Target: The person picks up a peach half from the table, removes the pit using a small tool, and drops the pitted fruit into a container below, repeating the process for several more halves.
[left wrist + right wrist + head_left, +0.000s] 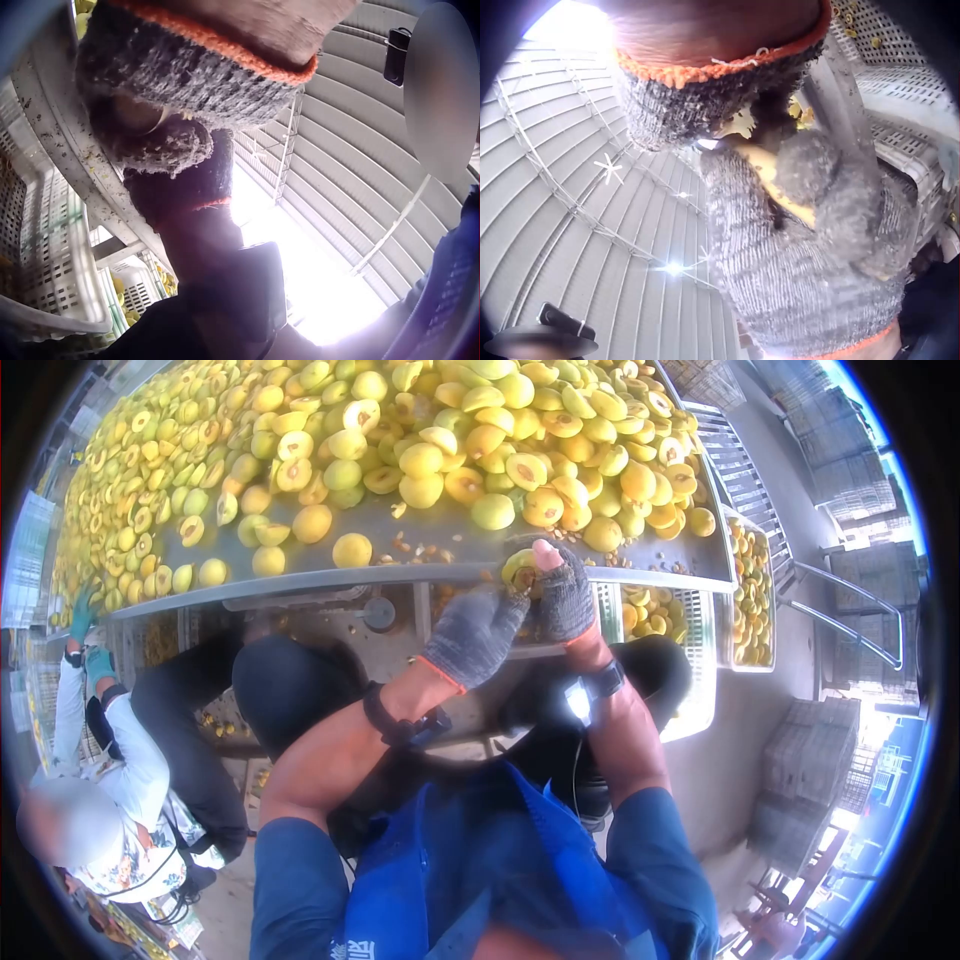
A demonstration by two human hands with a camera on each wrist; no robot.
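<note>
A yellow peach [517, 568] is between my two hands at the near edge of the metal table, with a brownish cut part showing. My left hand [478, 630], in a grey knit glove with an orange cuff, grips it from below. Its curled fingers also wrap the yellow flesh [799, 212] in the right wrist view. My right hand [566, 595], gloved the same way, holds the peach's other side with a bare thumb tip sticking up. The palm side of this hand is hidden.
Halved yellow peaches [420, 460] heap over the metal table [450, 573], with loose bits near its edge. White crates [67, 255] stand below, and another full crate [752, 595] is to the right. A person [110, 790] in teal gloves works at the left.
</note>
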